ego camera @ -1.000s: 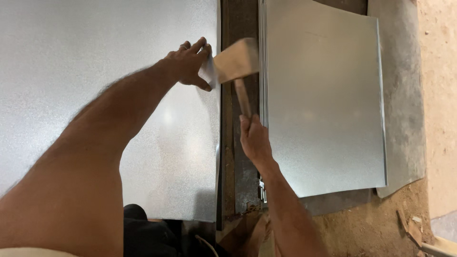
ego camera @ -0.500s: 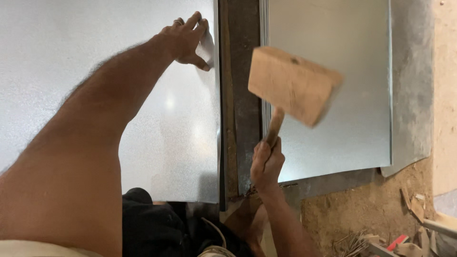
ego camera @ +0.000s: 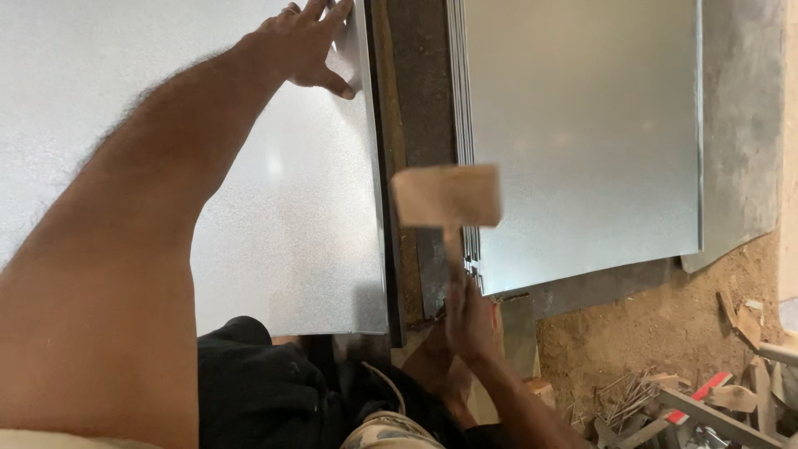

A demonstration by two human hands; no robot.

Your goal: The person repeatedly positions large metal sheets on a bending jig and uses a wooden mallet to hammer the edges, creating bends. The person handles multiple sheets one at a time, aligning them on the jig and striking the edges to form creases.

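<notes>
Left hand (ego camera: 306, 46) spread open, fingers flat on the galvanized metal sheet (ego camera: 274, 191) near its folded right edge. Right hand (ego camera: 470, 316) closed around the handle of a wooden mallet (ego camera: 446, 197), head blurred, above the dark rail (ego camera: 409, 91) between that sheet and a stack of sheets (ego camera: 582, 125).

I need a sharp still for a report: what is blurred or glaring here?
Head view: the wooden mallet and right hand are motion-blurred; left hand and metal sheet are sharper; soft glare on the sheet.
</notes>
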